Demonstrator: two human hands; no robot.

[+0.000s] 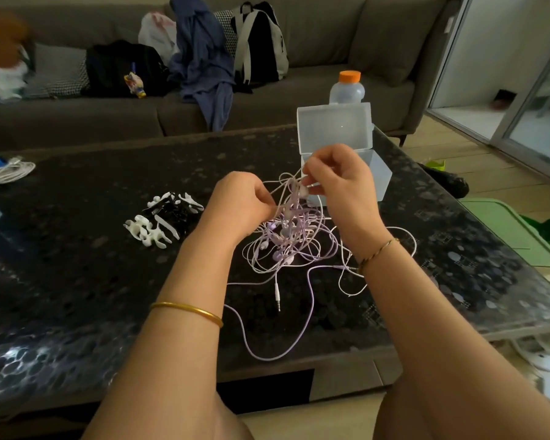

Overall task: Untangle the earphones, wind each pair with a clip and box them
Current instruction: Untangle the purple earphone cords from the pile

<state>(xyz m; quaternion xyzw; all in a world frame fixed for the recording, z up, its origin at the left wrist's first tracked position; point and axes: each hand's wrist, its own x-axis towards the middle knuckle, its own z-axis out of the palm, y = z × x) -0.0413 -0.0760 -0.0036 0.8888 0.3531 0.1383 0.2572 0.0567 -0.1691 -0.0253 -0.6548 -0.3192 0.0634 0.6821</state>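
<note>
A person's 2 bare hands work over a dark, speckled, glossy table [77, 265], seen from above and behind the forearms. The left hand [240, 201] is raised above the table with its fingers curled in, and its thumb and fingertips pinch a few thin cords at the left side of a knot of pale lilac earphones [286, 239]. The right hand [340, 182] is held a little higher and further away, its fingers also curled, pinching a cord beside a small pale earbud [305, 192] at the top of the same knot. The upper part of the tangle hangs between the 2 hands; the lower loops lie spread on the table between the wrists, and 1 long cord trails toward the near edge. A metal jack plug [277, 296] lies on the table below the knot. A gold bangle [188, 311] circles the left forearm and a thin bracelet [378, 252] the right wrist. To the left of the hands, near but apart from the cords, lies a small heap of black and white clips [162, 217]. Just behind the right hand stands a clear plastic box [380, 176] with its hinged lid [334, 128] upright and open. A bottle with an orange cap [346, 90] stands behind the box. A coiled white cable [8, 171] lies at the table's far left.
</note>
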